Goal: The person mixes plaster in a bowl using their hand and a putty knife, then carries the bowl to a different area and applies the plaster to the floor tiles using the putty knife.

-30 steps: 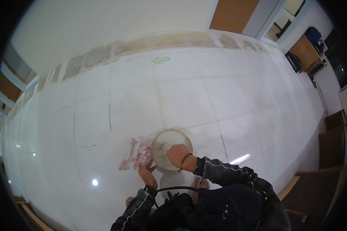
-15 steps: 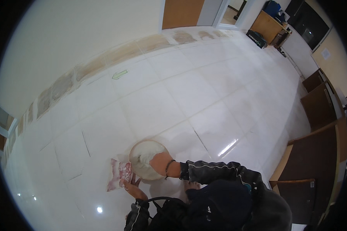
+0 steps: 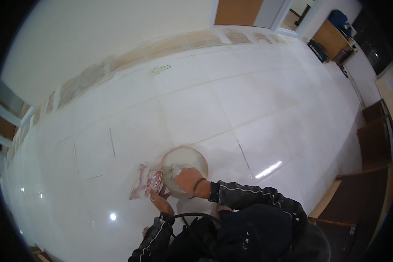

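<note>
My left hand [image 3: 160, 201] grips the near right edge of a crumpled white and red plastic packet [image 3: 147, 181], thumb on top. White residue coats the packet, which lies tilted just left of a round shallow basin [image 3: 206, 162] with a tan rim. Into that basin reaches my right hand [image 3: 190, 180], palm down, with its fingers bent. A whitish lump [image 3: 175, 169], perhaps wet paste, shows at its fingertips. Whether the fingers hold the lump or only press into it is hidden. A dark band circles my right wrist.
Glossy white floor tiles [image 3: 196, 109] surround the basin. Bare brownish patches [image 3: 161, 46] run along the wall foot, near a green arrow mark [image 3: 160, 69]. Dark wooden furniture [image 3: 358, 192] lines the right side. A wooden cabinet [image 3: 329, 39] stands at the far right.
The whole view has shifted, so floor and basin sit farther right and higher. My right hand has moved within the basin, and a whitish lump now shows at its fingertips. My left hand keeps the packet.
</note>
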Action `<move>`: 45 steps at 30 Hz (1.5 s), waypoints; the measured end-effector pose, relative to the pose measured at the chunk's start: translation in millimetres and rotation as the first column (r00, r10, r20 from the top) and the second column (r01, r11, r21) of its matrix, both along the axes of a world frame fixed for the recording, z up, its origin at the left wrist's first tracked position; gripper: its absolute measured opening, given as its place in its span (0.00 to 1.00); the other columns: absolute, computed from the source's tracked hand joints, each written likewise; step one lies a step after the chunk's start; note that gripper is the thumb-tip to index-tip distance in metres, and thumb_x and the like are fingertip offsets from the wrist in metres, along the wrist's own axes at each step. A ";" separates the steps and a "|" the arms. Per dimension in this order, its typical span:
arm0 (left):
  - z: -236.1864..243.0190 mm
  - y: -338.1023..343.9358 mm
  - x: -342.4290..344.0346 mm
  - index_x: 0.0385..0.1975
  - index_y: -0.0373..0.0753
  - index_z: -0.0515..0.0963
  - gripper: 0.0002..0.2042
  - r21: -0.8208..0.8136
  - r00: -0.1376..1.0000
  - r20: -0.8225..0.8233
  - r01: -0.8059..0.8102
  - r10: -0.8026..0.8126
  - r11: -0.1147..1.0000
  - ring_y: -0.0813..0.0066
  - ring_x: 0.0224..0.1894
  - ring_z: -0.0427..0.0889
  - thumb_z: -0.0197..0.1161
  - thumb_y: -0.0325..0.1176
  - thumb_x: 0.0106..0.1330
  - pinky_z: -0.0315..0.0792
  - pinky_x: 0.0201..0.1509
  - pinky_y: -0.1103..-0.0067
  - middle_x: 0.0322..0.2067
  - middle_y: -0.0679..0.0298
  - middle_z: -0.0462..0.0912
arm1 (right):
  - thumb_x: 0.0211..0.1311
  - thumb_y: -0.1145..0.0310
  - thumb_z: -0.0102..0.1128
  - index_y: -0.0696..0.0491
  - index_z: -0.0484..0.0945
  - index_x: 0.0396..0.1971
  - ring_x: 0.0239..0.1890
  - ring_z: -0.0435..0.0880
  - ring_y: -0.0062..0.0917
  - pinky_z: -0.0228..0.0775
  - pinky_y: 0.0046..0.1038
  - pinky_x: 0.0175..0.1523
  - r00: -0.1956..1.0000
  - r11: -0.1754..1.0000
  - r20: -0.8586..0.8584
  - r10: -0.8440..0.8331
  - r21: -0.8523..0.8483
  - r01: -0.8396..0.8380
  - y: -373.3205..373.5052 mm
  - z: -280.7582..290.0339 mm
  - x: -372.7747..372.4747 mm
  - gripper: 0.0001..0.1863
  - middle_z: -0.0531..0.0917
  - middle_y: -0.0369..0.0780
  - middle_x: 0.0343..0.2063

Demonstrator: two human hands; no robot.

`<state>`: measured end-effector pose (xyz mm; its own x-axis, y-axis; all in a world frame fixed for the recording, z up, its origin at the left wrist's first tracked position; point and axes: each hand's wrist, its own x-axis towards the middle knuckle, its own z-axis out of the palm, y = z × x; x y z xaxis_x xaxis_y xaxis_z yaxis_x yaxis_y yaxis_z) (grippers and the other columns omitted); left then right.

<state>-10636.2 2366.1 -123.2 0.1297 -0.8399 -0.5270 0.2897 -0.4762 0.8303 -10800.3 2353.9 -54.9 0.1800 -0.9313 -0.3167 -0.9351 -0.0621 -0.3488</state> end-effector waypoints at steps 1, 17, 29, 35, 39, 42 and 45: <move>-1.2 0.4 0.0 0.59 0.35 0.57 0.28 -0.003 1.000 0.011 -0.021 0.021 1.000 0.61 0.48 0.79 0.42 0.51 0.70 0.75 0.33 0.77 0.54 0.54 0.71 | 0.50 0.68 0.53 0.52 0.81 0.24 0.30 0.83 0.37 0.75 0.37 0.33 1.000 1.000 0.011 0.021 -0.003 -0.021 1.6 -1.8 0.7 0.08 0.82 0.45 0.22; -8.1 2.6 -1.4 0.54 0.33 0.61 0.25 0.025 0.995 -0.070 -0.063 0.065 0.998 0.62 0.42 0.81 0.45 0.49 0.70 0.77 0.26 0.77 0.48 0.54 0.74 | 0.51 0.67 0.51 0.49 0.81 0.28 0.31 0.82 0.37 0.73 0.39 0.35 0.995 0.998 -0.078 -0.058 -0.023 0.057 9.4 -10.8 -33.2 0.09 0.81 0.44 0.24; -2.6 2.8 -4.2 0.56 0.36 0.58 0.24 0.041 0.995 -0.043 -0.083 0.085 0.996 0.64 0.43 0.80 0.45 0.48 0.70 0.76 0.30 0.78 0.49 0.54 0.73 | 0.52 0.66 0.51 0.48 0.82 0.31 0.31 0.82 0.39 0.74 0.39 0.36 0.981 0.985 -0.186 -0.061 0.150 0.090 33.3 -1.8 -40.8 0.11 0.82 0.45 0.25; 3.2 3.1 -5.2 0.56 0.37 0.58 0.22 -0.002 0.996 -0.060 -0.062 0.062 0.998 0.64 0.46 0.79 0.43 0.47 0.71 0.75 0.31 0.79 0.50 0.56 0.73 | 0.52 0.66 0.52 0.48 0.82 0.31 0.32 0.82 0.38 0.74 0.38 0.36 0.977 0.983 -0.202 -0.069 0.153 0.101 29.5 -5.2 -34.7 0.10 0.82 0.44 0.26; -2.4 4.1 -1.8 0.56 0.38 0.58 0.22 0.003 0.995 -0.066 -0.074 0.074 0.997 0.64 0.47 0.79 0.43 0.47 0.71 0.75 0.31 0.79 0.50 0.57 0.74 | 0.52 0.66 0.52 0.48 0.81 0.30 0.32 0.82 0.37 0.74 0.38 0.35 0.981 0.990 -0.195 -0.021 0.132 0.048 25.7 -3.3 -27.8 0.10 0.82 0.44 0.26; -0.8 2.8 -3.1 0.56 0.39 0.58 0.21 0.014 0.994 -0.076 -0.075 0.075 0.997 0.65 0.46 0.79 0.43 0.47 0.71 0.75 0.31 0.79 0.49 0.58 0.74 | 0.51 0.67 0.52 0.48 0.81 0.31 0.31 0.82 0.37 0.74 0.38 0.35 0.987 0.998 -0.153 -0.055 0.026 0.060 23.7 -5.9 -19.4 0.09 0.81 0.44 0.26; -0.7 1.3 -3.5 0.56 0.39 0.58 0.21 -0.029 0.995 -0.083 -0.061 0.058 0.998 0.64 0.47 0.79 0.43 0.47 0.71 0.75 0.30 0.79 0.49 0.58 0.74 | 0.51 0.67 0.52 0.47 0.81 0.30 0.30 0.82 0.37 0.74 0.37 0.35 0.982 0.999 -0.188 0.009 0.037 -0.002 22.1 -12.2 -13.2 0.09 0.81 0.44 0.26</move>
